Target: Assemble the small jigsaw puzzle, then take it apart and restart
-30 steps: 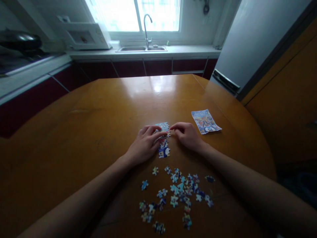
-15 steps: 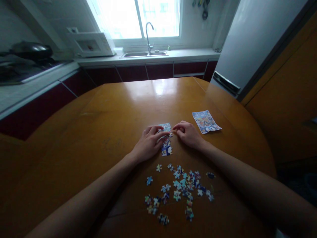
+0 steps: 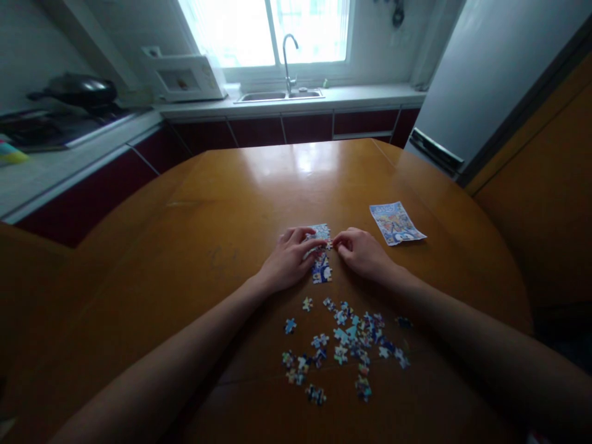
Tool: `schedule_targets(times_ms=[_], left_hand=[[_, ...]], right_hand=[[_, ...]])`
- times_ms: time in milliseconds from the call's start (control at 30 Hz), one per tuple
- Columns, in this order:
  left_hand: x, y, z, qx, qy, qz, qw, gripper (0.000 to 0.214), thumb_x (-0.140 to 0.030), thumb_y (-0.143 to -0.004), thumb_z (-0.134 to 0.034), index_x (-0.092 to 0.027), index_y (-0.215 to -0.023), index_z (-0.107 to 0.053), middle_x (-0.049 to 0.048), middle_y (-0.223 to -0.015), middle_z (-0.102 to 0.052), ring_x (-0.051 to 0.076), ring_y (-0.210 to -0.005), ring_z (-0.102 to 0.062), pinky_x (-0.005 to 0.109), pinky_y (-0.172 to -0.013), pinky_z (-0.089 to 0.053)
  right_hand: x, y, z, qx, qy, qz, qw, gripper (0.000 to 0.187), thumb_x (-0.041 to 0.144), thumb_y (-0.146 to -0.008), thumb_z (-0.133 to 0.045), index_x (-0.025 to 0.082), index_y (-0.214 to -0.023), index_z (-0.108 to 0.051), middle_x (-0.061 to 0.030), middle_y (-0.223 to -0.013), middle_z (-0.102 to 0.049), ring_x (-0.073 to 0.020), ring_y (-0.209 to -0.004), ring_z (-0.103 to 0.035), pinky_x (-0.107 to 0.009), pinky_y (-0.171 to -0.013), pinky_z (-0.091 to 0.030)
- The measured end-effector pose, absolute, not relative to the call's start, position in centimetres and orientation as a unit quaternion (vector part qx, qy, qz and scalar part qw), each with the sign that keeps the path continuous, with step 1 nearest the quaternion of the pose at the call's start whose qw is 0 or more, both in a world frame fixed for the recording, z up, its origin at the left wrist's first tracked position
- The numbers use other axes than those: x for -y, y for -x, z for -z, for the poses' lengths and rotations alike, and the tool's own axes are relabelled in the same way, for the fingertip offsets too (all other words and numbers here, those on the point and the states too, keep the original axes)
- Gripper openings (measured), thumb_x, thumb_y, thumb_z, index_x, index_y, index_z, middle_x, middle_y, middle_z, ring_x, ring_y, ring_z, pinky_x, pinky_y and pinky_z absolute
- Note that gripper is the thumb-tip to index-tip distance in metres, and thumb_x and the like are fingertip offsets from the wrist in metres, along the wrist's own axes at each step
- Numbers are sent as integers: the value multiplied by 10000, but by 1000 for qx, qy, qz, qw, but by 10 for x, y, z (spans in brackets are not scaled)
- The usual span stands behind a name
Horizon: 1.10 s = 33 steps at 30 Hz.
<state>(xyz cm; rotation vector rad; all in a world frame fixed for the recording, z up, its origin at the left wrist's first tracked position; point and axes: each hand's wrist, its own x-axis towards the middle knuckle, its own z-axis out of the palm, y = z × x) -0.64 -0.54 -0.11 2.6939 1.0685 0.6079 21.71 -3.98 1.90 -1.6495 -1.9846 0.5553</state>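
A partly joined jigsaw block [image 3: 320,270] lies near the middle of the round wooden table [image 3: 217,203]. My left hand [image 3: 289,265] rests on the block's left side, fingers stretched flat across it. My right hand [image 3: 363,251] sits just right of the block, its fingers curled in a pinch at the block's upper right edge, seemingly on a small puzzle piece. Several loose puzzle pieces [image 3: 345,342] are scattered on the table nearer to me, between my forearms.
A printed picture card [image 3: 396,222] lies on the table to the right of my hands. Behind the table run a counter with a sink and tap [image 3: 279,94], a microwave [image 3: 185,77] and a pan on a hob [image 3: 78,91]. A refrigerator [image 3: 481,80] stands at right.
The view has shifted to the left, so everything sits slightly further right in the picture. My hands stay on the joined block, the right fingertips now closer to its edge.
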Motion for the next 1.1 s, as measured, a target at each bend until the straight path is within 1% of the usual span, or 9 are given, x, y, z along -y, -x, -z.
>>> schedule_targets(times_ms=[133, 267, 367, 500, 600, 700, 867, 967, 1100], left_hand=[[6, 6, 1, -358, -907, -203, 88, 298, -338, -1009, -559, -347, -1289, -659, 61, -1329, -547, 278, -1252, -457, 500, -1096, -399], [6, 6, 1, -360, -908, -196, 86, 303, -342, -1010, -557, -339, -1298, -654, 63, -1346, -543, 279, -1265, -449, 499, -1098, -395], [6, 5, 0, -362, -907, -196, 90, 308, -359, -1010, -559, -352, -1304, -651, 61, -1343, -544, 280, -1268, -448, 500, -1106, -390], [8, 4, -2, -369, -904, -197, 94, 307, -396, -1018, -541, -360, -1300, -657, 58, -1333, -553, 277, -1255, -459, 496, -1099, -394], [9, 4, -3, -370, -904, -191, 98, 310, -386, -1018, -541, -358, -1305, -655, 58, -1336, -556, 278, -1254, -463, 501, -1097, -389], [9, 4, -4, -368, -904, -191, 102, 310, -374, -1012, -552, -368, -1307, -650, 51, -1336, -559, 274, -1250, -463, 499, -1097, -385], [7, 4, -1, -368, -904, -190, 100, 320, -384, -1012, -549, -370, -1317, -645, 51, -1337, -562, 277, -1250, -461, 495, -1094, -381], [8, 4, -2, -369, -904, -191, 99, 316, -379, -1013, -544, -372, -1312, -648, 50, -1328, -566, 276, -1243, -467, 490, -1093, -380], [8, 4, -2, -368, -905, -189, 101, 315, -378, -1015, -534, -361, -1308, -649, 54, -1326, -566, 277, -1242, -466, 490, -1091, -382]], right_hand=[[48, -212, -25, 738, 591, -202, 253, 158, 143, -877, -615, 183, -948, -750, -72, -924, -700, -178, -822, -624, -290, -753, -453], [67, -200, -37, 777, 557, -169, 239, 135, 166, -901, -591, 187, -900, -724, -61, -901, -692, -173, -791, -604, -293, -711, -429], [86, -190, -48, 830, 491, -152, 215, 118, 160, -903, -590, 177, -880, -704, -63, -929, -686, -174, -828, -597, -297, -732, -430], [119, -176, -65, 929, 310, -177, 100, 119, 195, -931, -614, 172, -848, -696, -42, -873, -685, -166, -817, -602, -305, -742, -442], [145, -167, -70, 957, 221, -188, 23, 170, 313, -947, -651, 169, -881, -711, -40, -871, -704, -173, -782, -624, -320, -693, -454], [161, -161, -64, 959, 214, -185, -15, 212, 353, -930, -673, 148, -899, -716, -58, -871, -713, -196, -749, -640, -336, -621, -445], [166, -157, -57, 953, 229, -193, -50, 48, 168, -861, -685, 131, -887, -702, -77, -868, -701, -203, -738, -633, -322, -591, -427], [166, -155, -66, 942, 238, -220, -85, 150, 172, -813, -720, 97, -941, -703, -107, -916, -705, -215, -772, -631, -324, -640, -454], [166, -152, -78, 933, 257, -233, -100, 196, 174, -828, -723, 65, -991, -706, -130, -959, -705, -230, -809, -630, -329, -649, -471]])
